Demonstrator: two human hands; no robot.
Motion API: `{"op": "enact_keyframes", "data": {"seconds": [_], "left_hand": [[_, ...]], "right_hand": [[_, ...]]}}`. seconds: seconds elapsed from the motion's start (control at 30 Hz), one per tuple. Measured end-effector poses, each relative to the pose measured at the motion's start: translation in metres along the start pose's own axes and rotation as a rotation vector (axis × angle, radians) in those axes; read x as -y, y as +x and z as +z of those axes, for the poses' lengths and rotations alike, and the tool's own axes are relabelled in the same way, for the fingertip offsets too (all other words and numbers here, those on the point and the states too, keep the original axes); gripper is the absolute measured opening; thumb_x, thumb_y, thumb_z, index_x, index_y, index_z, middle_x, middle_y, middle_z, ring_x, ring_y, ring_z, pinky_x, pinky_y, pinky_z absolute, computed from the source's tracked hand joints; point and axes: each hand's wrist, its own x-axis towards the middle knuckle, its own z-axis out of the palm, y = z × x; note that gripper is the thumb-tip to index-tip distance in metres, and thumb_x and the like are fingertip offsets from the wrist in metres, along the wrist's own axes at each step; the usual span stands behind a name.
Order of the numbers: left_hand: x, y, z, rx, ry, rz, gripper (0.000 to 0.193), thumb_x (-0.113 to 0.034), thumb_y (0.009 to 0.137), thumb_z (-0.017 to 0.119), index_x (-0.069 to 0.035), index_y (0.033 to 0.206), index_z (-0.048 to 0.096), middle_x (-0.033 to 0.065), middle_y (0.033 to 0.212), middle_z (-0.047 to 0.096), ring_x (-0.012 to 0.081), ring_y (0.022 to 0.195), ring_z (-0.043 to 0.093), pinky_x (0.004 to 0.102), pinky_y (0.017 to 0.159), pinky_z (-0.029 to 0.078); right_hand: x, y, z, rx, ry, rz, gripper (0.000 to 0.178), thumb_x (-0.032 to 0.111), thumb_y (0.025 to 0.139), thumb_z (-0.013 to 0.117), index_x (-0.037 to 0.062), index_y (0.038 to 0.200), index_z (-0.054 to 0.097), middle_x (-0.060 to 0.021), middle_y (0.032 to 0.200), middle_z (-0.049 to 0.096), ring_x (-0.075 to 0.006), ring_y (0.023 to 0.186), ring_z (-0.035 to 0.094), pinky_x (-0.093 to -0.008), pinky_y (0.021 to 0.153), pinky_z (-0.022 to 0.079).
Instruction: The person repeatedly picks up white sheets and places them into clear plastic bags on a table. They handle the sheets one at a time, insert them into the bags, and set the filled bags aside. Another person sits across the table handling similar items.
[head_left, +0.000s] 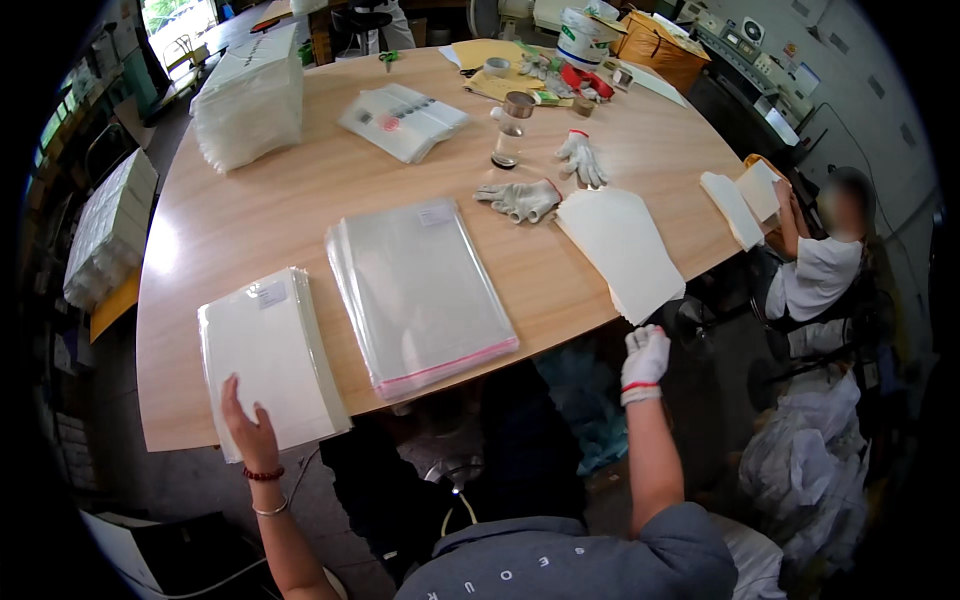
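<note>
My left hand (252, 432), bare, with a beaded bracelet and a bangle, is at a stack of white sheets in clear sleeves (262, 350). Its fingers are apart and hold nothing. In a white glove with a red cuff, my right hand (643, 362) is curled closed at the table's front edge. It is just below the near corner of a fanned stack of white sheets (622, 250); anything inside its fingers is hidden. Between the hands lies a pile of clear plastic bags (425, 290) with a pink strip along the near edge.
Two loose gloves (519, 200) (580, 158) and a clear bottle (507, 140) are farther back on the table (300, 215). Bag bundles (403, 120) (250, 100), green scissors (388, 60), tape rolls and a white bucket (583, 40) stand beyond. At right, a person (825, 250) handles sheets.
</note>
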Motion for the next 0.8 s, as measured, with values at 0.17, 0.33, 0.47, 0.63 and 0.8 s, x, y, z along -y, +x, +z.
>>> {"op": "enact_keyframes", "data": {"seconds": [0.17, 0.33, 0.47, 0.63, 0.8], "left_hand": [[-0.069, 0.008, 0.061, 0.378, -0.201, 0.143, 0.031, 0.003, 0.078, 0.052, 0.0, 0.109, 0.051, 0.0161, 0.106, 0.057, 0.0329, 0.101, 0.053, 0.0374, 0.089, 0.042], [-0.106, 0.007, 0.097, 0.544, -0.285, 0.221, 0.035, 0.003, 0.075, 0.051, 0.0, 0.11, 0.051, 0.0172, 0.111, 0.055, 0.0357, 0.102, 0.052, 0.0385, 0.087, 0.044], [-0.129, 0.002, 0.137, 0.515, -0.133, 0.307, 0.041, -0.002, 0.073, 0.056, -0.002, 0.113, 0.051, 0.0191, 0.109, 0.054, 0.035, 0.098, 0.052, 0.0384, 0.083, 0.045], [-0.134, 0.003, 0.17, 0.62, 0.348, 0.541, 0.023, -0.007, 0.071, 0.056, -0.003, 0.094, 0.057, 0.0132, 0.09, 0.055, 0.0269, 0.089, 0.053, 0.0384, 0.073, 0.047], [-0.117, 0.016, 0.187, 0.572, 0.23, 0.417, 0.008, -0.006, 0.075, 0.051, -0.004, 0.081, 0.055, 0.0118, 0.086, 0.055, 0.0293, 0.085, 0.054, 0.0395, 0.073, 0.047]], "right_hand": [[0.024, 0.055, -0.02, -0.104, -0.025, 0.453, 0.037, 0.031, 0.091, 0.046, 0.0037, 0.116, 0.039, -0.0155, 0.128, 0.04, -0.0274, 0.111, 0.047, -0.0391, 0.091, 0.041], [0.028, 0.08, -0.019, -0.128, -0.102, 0.472, 0.033, 0.037, 0.089, 0.049, 0.0087, 0.105, 0.049, -0.0046, 0.106, 0.053, -0.0155, 0.089, 0.055, -0.0284, 0.071, 0.049], [0.035, 0.126, -0.018, -0.03, -0.239, 0.456, 0.022, 0.039, 0.085, 0.056, 0.0182, 0.092, 0.051, 0.0029, 0.078, 0.052, -0.0058, 0.06, 0.049, -0.0192, 0.043, 0.039], [0.049, 0.132, -0.005, 0.05, -0.449, 0.343, 0.009, 0.022, 0.086, 0.053, 0.0154, 0.09, 0.051, 0.0025, 0.072, 0.051, -0.0067, 0.049, 0.044, -0.0202, 0.037, 0.034], [0.076, 0.024, 0.005, 0.18, -0.381, 0.163, 0.022, 0.016, 0.088, 0.048, 0.0068, 0.108, 0.052, -0.003, 0.084, 0.058, -0.0101, 0.064, 0.055, -0.0242, 0.047, 0.044]]}}
